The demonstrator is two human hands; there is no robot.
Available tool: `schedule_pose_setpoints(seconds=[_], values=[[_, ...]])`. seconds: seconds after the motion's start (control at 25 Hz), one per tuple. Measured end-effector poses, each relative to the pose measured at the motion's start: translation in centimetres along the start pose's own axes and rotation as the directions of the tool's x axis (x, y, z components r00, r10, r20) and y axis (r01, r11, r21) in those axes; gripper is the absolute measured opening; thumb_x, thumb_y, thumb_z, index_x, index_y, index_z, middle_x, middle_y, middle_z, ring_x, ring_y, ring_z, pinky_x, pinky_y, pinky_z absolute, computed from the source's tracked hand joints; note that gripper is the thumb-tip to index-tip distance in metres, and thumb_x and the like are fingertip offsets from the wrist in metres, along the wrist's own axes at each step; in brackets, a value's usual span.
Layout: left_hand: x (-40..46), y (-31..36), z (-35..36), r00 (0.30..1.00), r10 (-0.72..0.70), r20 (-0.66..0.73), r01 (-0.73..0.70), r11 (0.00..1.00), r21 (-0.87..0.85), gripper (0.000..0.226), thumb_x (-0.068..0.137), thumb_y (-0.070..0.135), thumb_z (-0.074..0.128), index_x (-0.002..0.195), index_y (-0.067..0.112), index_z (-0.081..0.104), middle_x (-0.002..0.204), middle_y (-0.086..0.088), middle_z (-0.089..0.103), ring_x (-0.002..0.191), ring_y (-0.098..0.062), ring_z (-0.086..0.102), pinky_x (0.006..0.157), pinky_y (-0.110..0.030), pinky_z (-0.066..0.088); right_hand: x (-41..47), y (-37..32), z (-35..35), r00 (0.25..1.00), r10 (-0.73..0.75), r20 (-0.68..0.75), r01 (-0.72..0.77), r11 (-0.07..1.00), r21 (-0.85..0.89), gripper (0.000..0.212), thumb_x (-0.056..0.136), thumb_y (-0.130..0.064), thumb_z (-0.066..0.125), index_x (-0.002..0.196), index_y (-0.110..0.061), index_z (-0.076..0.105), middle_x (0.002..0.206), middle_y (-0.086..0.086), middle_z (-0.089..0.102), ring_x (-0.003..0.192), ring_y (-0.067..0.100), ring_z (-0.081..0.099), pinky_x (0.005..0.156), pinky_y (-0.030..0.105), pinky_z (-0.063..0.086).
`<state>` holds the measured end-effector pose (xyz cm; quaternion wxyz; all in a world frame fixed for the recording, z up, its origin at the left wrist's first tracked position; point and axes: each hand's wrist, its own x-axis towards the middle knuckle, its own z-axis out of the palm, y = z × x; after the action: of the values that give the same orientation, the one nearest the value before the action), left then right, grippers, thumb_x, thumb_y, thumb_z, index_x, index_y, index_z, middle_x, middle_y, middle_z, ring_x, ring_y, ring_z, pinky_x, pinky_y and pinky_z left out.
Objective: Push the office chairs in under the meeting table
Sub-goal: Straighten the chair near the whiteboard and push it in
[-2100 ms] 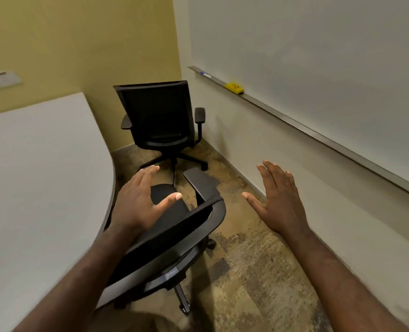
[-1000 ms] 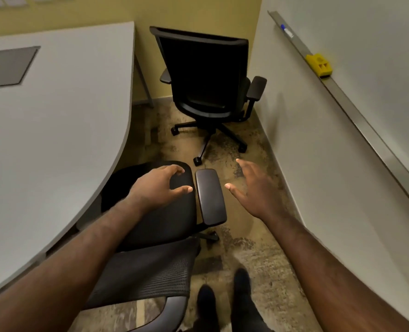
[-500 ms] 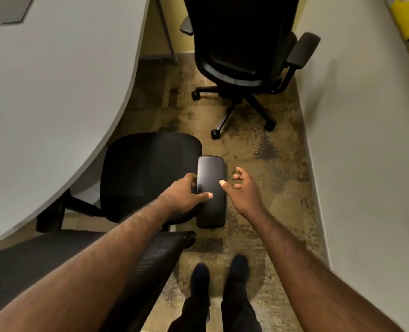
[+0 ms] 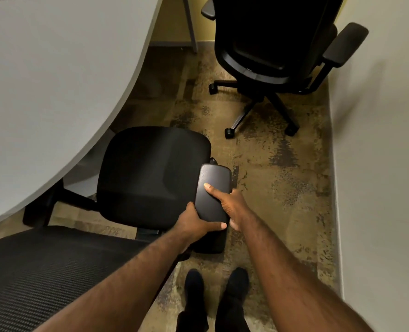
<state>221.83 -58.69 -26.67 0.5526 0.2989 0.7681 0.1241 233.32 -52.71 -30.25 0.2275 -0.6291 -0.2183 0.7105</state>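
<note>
Both hands clamped on the near chair's armrest, ready to steer it under the surface

Head view: the left hand wraps the armrest at its near end, the right hand grips its right edge, thumb on top; the near chair sits just beside the curved surface, seat partly out; a second chair stands far, by the wall; best pushed left, low and steady, so the castors roll rather than the seat swivelling

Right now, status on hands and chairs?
Left hand and right hand both gripping near chair's armrest. Seat mostly outside table. Far chair untouched.
</note>
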Motion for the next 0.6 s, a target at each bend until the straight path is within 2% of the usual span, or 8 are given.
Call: schedule_pose_setpoints(seconds=[0.08,0.16,0.28,0.4,0.6], values=[[0.2,0.1,-0.1,1.000,-0.005,0.016,0.005,1.000,0.002,0.097,0.054,0.035,0.095,0.132,0.016,0.040,0.122,-0.001,0.057,0.107,-0.018,0.058,0.082,-0.032,0.054,0.1,0.1,0.2,1.000,-0.012,-0.017,0.013,1.000,0.013,0.062,0.053,-0.041,0.091,0.094,-0.008,0.058,0.090,0.008,0.070,0.076,0.024,0.070,0.067,0.043,0.060],[0.3,0.1,0.0,1.000,-0.012,0.021,0.011,1.000,0.005,0.095,0.056,0.033,0.094,0.131,0.016,0.038,0.121,0.000,0.056,0.106,-0.017,0.057,0.078,-0.028,0.052,0.1,0.1,0.3,0.999,-0.027,-0.023,0.028,0.999,0.024,0.055,0.053,-0.038,0.091,0.088,-0.010,0.059,0.087,0.009,0.071,0.074,0.025,0.071,0.067,0.045,0.060],[0.5,0.3,-0.1,0.999,-0.022,0.035,0.021,1.000,0.023,0.091,0.059,0.031,0.093,0.129,0.017,0.036,0.116,0.002,0.055,0.103,-0.015,0.056,0.073,-0.025,0.050,0.2,-0.2,0.3,0.999,-0.033,-0.004,0.033,0.998,0.059,0.058,0.055,-0.034,0.090,0.096,0.000,0.065,0.086,0.014,0.073,0.073,0.028,0.072,0.067,0.048,0.060],[1.2,0.3,0.1,0.999,-0.038,0.035,0.037,0.999,0.036,0.092,0.061,0.031,0.092,0.129,0.015,0.033,0.120,0.000,0.053,0.108,-0.018,0.055,0.086,-0.033,0.053,0.8,-0.2,0.5,0.999,-0.031,-0.015,0.032,0.997,0.065,0.057,0.055,-0.033,0.089,0.096,0.001,0.067,0.084,0.014,0.074,0.071,0.029,0.072,0.066,0.050,0.059],[3.2,-0.6,1.1,0.993,-0.111,0.032,0.106,0.985,0.136,0.096,0.066,0.031,0.089,0.135,0.011,0.027,0.130,-0.008,0.050,0.116,-0.025,0.052,0.095,-0.039,0.050,2.6,1.2,0.4,0.999,0.034,-0.036,-0.032,0.998,0.049,0.060,0.052,-0.035,0.090,0.094,0.000,0.065,0.083,0.013,0.073,0.070,0.028,0.072,0.065,0.050,0.059]])
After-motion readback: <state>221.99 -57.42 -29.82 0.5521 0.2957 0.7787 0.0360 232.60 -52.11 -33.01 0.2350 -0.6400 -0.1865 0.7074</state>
